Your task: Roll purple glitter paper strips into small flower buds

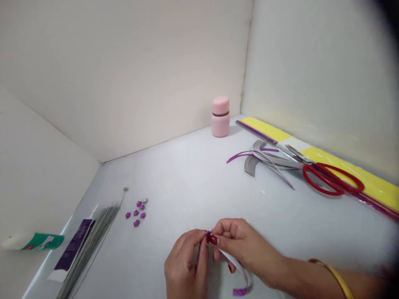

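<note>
My left hand [187, 261] and my right hand [240, 241] meet at the lower middle of the head view. Both pinch the folded end of a purple paper strip [240, 292] between thumb and fingers. Its white underside trails below my right hand and curls to show purple at the tail. Most of the folded end is hidden by my fingertips. To the left lie several small purple folded paper stars [136, 223], with a silver star [144, 201] beside them.
Red-handled scissors [332, 178] rest on a yellow packet [336, 160] at the right, near loose grey and purple strips [271, 160]. A pink flask [220, 118] stands at the back. On the left are thin wires [93, 241], a purple-and-white tube [75, 245] and a green-and-white tube [43, 241].
</note>
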Demonstrator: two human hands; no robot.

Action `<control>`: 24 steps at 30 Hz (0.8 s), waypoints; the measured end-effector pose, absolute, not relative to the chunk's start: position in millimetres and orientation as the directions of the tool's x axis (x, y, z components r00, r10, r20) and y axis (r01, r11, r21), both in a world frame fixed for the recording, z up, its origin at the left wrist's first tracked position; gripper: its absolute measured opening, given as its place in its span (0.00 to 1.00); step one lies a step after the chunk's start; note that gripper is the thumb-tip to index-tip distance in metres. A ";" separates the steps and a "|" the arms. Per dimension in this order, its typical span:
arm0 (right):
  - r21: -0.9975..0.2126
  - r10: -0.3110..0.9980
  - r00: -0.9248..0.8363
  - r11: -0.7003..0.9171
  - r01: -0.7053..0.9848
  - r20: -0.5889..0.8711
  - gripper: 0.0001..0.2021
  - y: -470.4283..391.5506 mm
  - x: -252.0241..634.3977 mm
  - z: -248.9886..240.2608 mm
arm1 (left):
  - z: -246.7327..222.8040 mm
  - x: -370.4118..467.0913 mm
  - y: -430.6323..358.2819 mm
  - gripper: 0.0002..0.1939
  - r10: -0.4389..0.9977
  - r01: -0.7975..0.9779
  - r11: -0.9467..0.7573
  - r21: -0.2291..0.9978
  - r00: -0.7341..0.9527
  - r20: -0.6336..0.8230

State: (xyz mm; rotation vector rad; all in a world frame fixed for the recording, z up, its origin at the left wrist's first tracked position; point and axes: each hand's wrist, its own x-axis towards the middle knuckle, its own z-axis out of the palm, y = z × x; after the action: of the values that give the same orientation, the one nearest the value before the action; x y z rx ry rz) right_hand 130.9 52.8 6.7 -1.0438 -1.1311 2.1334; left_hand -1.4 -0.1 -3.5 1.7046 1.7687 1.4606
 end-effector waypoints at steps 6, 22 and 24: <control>-0.850 0.714 -0.577 -0.523 -0.063 -0.397 0.15 52.1 132.0 7.9 | -8.0 -6.7 0.5 0.09 0.798 0.733 -0.353 0.582 -0.088 0.596; -0.846 0.724 -0.570 -0.526 -0.092 -0.388 0.16 55.4 135.1 15.0 | -7.1 -7.4 1.6 0.13 0.847 0.631 -0.371 0.681 -0.070 0.527; -0.854 0.729 -0.576 -0.511 -0.096 -0.371 0.15 56.1 135.3 14.9 | -7.0 -5.0 1.7 0.10 0.899 0.510 -0.258 0.821 -0.183 0.397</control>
State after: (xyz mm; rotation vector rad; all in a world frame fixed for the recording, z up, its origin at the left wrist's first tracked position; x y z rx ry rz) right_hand 135.3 56.1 14.9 -1.0218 -1.1315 2.1166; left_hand -5.0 1.7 -7.0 1.7111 1.6228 1.4251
